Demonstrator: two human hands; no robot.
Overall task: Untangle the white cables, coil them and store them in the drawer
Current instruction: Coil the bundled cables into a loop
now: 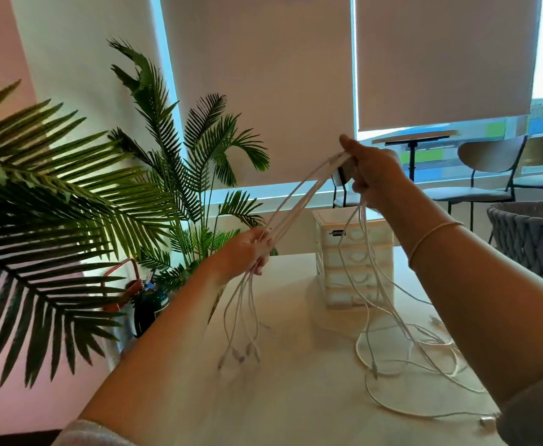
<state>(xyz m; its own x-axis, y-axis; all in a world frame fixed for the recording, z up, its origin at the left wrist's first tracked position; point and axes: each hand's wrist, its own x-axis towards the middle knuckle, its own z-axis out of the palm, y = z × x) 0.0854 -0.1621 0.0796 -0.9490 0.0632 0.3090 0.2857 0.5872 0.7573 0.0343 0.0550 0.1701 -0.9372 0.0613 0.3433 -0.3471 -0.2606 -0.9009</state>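
Note:
Several white cables (299, 201) stretch in a bundle between my two hands above the table. My right hand (373, 172), raised high, grips the bundle's upper part. Lower and to the left, my left hand (247, 252) holds the same strands, and their plug ends (238, 352) dangle below it. From my right hand more cable hangs down in front of the drawer unit (354, 262) and lies in loose loops (408, 365) on the table. The small white drawer unit stands upright with all of its drawers closed.
The white table (296, 397) carries the drawer unit and the loose cable. Large palm plants (167, 175) and a bag (125, 284) stand at the left. Chairs (489, 169) and a woven grey seat (530, 243) are at the right, by the window.

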